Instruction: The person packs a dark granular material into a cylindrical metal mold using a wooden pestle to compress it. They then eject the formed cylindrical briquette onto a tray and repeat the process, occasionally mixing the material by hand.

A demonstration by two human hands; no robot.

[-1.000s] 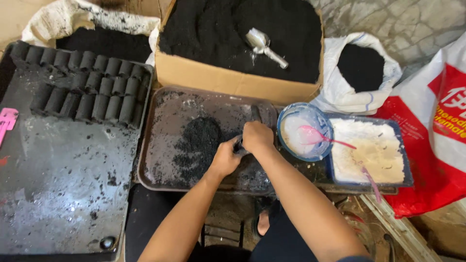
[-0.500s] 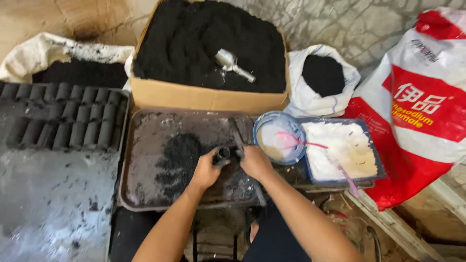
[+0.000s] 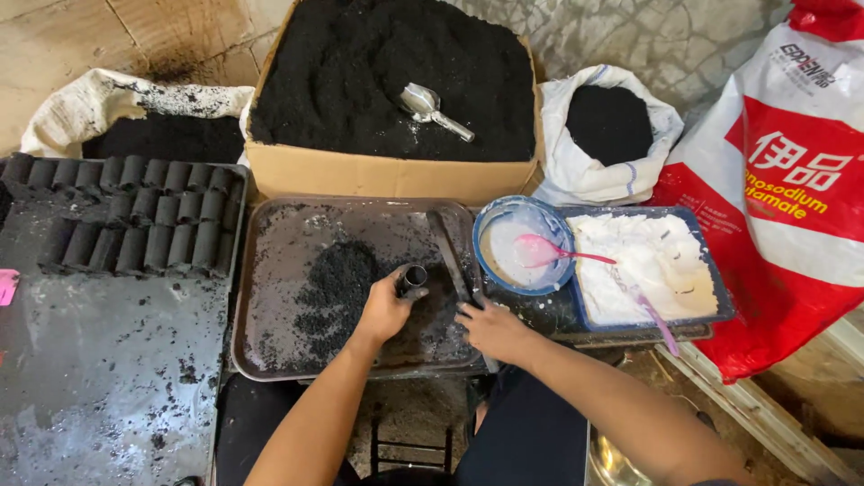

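Note:
My left hand [image 3: 385, 310] grips a short dark metal tube [image 3: 412, 280] held upright over the metal tray [image 3: 270, 270], right beside a heap of black powder [image 3: 335, 286]. My right hand [image 3: 490, 330] rests with fingers spread on the tray's near right corner, touching the lower end of a flat dark rod [image 3: 450, 254] that lies across the tray. It holds nothing.
A cardboard box of black powder [image 3: 360, 171] with a metal scoop [image 3: 432, 108] stands behind the tray. Right: a blue bowl with a pink spoon [image 3: 517, 247], a blue tray of white powder [image 3: 643, 265], a white sack of black powder [image 3: 612, 126], a red bag [image 3: 792, 198]. Left: a board with rows of black cylinders [image 3: 135, 220].
My left hand has taken the tube alone and my right hand has let go, dropping to the tray's near right corner. The camera has shifted, so the scene sits lower and nearer.

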